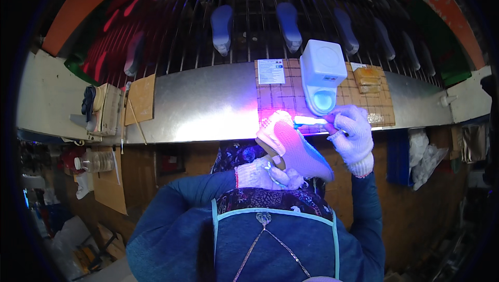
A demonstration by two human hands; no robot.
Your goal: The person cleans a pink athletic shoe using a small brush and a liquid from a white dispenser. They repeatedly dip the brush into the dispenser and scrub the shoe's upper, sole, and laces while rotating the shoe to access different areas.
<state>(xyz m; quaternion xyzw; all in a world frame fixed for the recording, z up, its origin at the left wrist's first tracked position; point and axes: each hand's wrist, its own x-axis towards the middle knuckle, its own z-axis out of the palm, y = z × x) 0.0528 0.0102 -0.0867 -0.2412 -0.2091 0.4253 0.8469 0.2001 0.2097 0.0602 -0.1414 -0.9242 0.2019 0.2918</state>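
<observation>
In front of my body, a mesh shoe upper (301,149) is tilted, washed in pink and violet light. Its lower end rests against my left hand (260,174), in a white knitted glove, with the fingers closed on it. My right hand (353,135), gloved the same way, grips a slim brush (310,120) whose pale tip reaches the top edge of the upper. Glare hides the exact contact. Just beyond the brush stands a white dispenser (323,66) with a small round cup of pale liquid at its front.
A metal ledge (202,100) carries a patterned cardboard mat (280,94), a paper label (271,71) and yellowish blocks (368,80). Behind it, soles (222,27) lie on a rack of rods. Left are a cardboard box (108,110), thin sticks (138,120) and a clear bottle (99,161).
</observation>
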